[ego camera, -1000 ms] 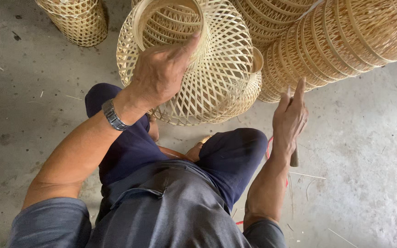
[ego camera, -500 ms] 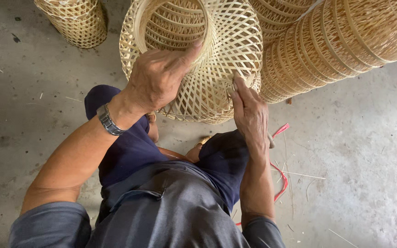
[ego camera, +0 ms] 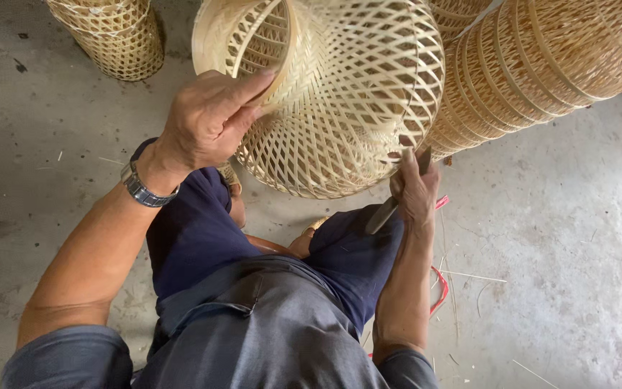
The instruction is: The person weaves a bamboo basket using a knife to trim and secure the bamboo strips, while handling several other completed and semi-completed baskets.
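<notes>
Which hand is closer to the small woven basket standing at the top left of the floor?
Left. The left hand grips the rim of the big open-weave basket, just right of the small woven basket. The right hand is farther off, at the big basket's far side.
</notes>
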